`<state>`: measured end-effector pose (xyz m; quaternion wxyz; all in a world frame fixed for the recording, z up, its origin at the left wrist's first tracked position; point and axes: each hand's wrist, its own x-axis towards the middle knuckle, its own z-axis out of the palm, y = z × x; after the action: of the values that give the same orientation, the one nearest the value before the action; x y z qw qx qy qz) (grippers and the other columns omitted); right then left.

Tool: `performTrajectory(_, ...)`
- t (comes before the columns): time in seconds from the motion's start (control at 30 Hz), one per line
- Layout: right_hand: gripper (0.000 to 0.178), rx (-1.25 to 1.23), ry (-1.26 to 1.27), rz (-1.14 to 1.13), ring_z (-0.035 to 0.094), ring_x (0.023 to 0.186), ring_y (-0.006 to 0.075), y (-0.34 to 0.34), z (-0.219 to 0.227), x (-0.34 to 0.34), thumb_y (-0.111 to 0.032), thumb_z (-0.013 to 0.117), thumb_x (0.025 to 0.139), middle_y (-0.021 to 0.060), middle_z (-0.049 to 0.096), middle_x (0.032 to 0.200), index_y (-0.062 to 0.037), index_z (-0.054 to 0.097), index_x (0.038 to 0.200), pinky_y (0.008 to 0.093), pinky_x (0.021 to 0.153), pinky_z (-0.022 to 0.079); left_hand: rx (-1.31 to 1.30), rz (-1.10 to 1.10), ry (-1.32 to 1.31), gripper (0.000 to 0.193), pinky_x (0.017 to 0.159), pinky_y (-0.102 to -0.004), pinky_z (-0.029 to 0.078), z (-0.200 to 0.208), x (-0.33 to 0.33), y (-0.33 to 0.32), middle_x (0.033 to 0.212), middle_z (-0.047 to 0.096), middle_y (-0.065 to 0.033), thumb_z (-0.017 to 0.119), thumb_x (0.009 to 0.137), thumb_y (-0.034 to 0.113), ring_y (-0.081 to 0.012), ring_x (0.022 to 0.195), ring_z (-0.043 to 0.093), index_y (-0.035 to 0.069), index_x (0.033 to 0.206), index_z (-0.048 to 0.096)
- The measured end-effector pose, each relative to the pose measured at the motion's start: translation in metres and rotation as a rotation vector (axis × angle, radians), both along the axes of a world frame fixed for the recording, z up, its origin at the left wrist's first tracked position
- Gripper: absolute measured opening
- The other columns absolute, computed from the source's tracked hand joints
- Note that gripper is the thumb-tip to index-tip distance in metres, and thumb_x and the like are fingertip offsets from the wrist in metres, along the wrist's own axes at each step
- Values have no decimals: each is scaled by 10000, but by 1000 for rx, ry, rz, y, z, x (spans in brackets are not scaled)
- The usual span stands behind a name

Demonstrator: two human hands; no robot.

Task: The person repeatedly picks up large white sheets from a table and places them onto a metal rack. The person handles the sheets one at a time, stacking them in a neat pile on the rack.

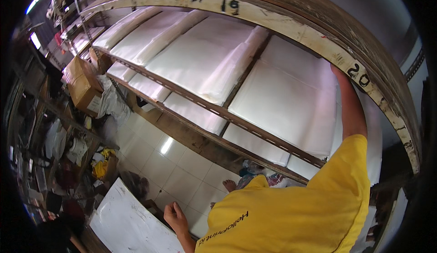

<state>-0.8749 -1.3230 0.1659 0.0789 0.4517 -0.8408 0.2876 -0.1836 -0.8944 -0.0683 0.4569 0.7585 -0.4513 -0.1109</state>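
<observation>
My left hand (175,216) hangs low over the tiled floor, beside a white board (132,221). Its fingers are curled in, and nothing shows in them. From the yellow sleeve, my right arm (351,107) reaches up over a rack shelf. The right hand itself is hidden behind the pale edge of the upper shelf (291,23). Nearest to that arm lies a large stack of white sheets or packs (287,93), some with clear plastic wrapping. Another wide white stack (200,55) rests to its left on the same shelf.
A perforated metal shelf rail (200,100) runs along the stacks' front, with more white stacks (195,112) on a lower level. A brown cardboard box (83,86) stands far left. Clutter and a yellow bag (101,165) fill the left side. A bare foot (229,185) shows on the tiles.
</observation>
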Motion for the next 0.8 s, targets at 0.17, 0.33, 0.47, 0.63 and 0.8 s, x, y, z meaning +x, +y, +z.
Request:
performTrajectory(0.17, 298, -20, 340, 363, 613, 994, 227, -26, 15, 94, -146, 639, 914, 121, 645, 1079, -15, 594, 1178, 336, 875, 482, 17, 31, -9, 106, 538, -343, 414, 9, 9, 11, 699, 546, -132, 639, 894, 49, -217, 569, 500, -24, 827, 601)
performTrajectory(0.33, 284, 140, 96, 1162, 648, 1045, 265, 23, 58, 336, -106, 605, 930, 157, 673, 1128, 10, 591, 1188, 352, 895, 501, 13, 150, 38, 54, 629, -389, 482, 32, 14, 44, 789, 583, -144, 648, 858, 58, -317, 715, 589, 7, 873, 641)
performTrajectory(0.47, 254, 190, 138, 1526, 477, 734, 125, 103, 58, 472, -73, 619, 910, 35, 550, 836, -3, 625, 1155, 278, 657, 414, 54, 247, -58, 112, 758, -415, 482, 33, 21, 87, 926, 601, -131, 659, 851, 121, -326, 882, 583, 34, 920, 650)
performTrajectory(0.63, 247, 303, -159, 1921, 472, 694, 79, 157, 8, 583, -81, 585, 939, -11, 544, 814, -20, 609, 1177, 232, 613, 396, 67, 510, -211, 171, 898, -429, 449, 24, 33, 165, 1133, 593, -144, 664, 843, 145, -344, 1083, 533, 39, 977, 651)
performTrajectory(0.8, 246, 665, -397, 2028, 514, 679, 64, 220, -98, 679, -151, 610, 944, -15, 577, 820, -49, 610, 1168, 225, 602, 450, 240, 959, -225, 256, 1034, -461, 382, 11, 17, 263, 1297, 535, -194, 677, 827, 140, -371, 1250, 455, 15, 1048, 646)
